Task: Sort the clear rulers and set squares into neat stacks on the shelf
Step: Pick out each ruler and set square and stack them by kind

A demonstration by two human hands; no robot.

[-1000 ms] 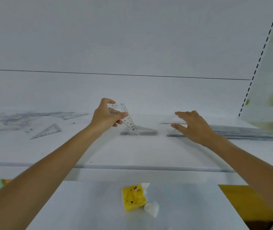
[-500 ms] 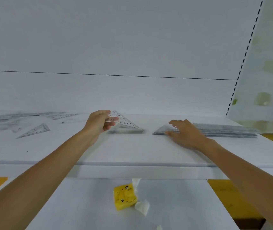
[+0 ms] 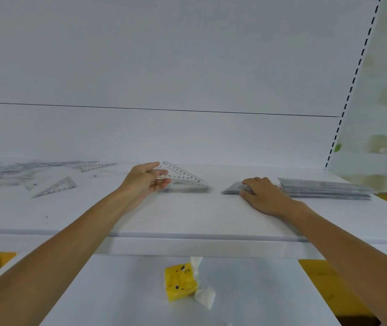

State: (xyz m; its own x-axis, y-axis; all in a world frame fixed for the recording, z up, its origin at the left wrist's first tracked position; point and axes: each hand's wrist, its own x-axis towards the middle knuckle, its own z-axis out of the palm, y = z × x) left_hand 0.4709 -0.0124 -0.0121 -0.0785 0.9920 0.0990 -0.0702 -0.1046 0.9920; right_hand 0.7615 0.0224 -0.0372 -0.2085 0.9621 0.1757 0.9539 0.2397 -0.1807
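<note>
My left hand pinches a clear set square by its left corner, holding it tilted just above a small stack of set squares on the white shelf. My right hand lies flat with its fingers on a second stack of set squares. To its right is a long stack of clear rulers. Loose rulers and set squares are scattered at the shelf's left, one set square lying apart from them.
A lower white shelf below carries a yellow tissue pack with white tissue sticking out. A perforated upright bounds the shelf on the right. The shelf's front lip runs across the view under my forearms.
My left hand has lowered the set square from upright to nearly flat over the middle stack. My right hand has come down onto the stack in front of it.
</note>
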